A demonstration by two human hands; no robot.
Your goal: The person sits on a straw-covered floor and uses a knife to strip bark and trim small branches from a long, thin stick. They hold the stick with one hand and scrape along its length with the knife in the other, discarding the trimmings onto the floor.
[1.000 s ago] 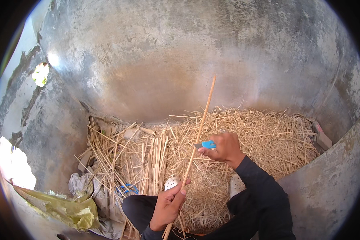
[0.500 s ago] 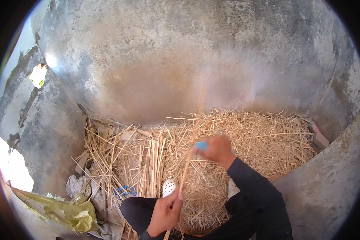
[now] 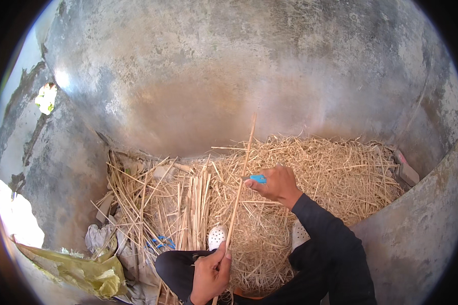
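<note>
A long, thin bamboo strip (image 3: 237,201) slants up and away from my left hand (image 3: 211,274), whose thumb and fingers are closed round its near part. Its far end stands out against the wall. My right hand (image 3: 281,185) grips a knife (image 3: 258,179) by its blue handle. The short dark blade meets the strip about midway along, or nearly so. Pale shavings (image 3: 259,239) lie in a thick layer beneath both hands. Left of the strip, several cut strips (image 3: 194,203) are laid side by side.
Shavings heap up (image 3: 336,178) to the right against the concrete wall (image 3: 229,66). Loose strips (image 3: 132,203) cross at the left, near a blue object (image 3: 161,243) and a yellowish sheet (image 3: 81,272). My white shoe (image 3: 218,236) is close to the strip. A brick-like block (image 3: 407,175) sits far right.
My right hand and the knife have shifted slightly right and sharpened from a motion blur. The strip was also blurred and is now steady. My left hand keeps its hold, barely moved.
</note>
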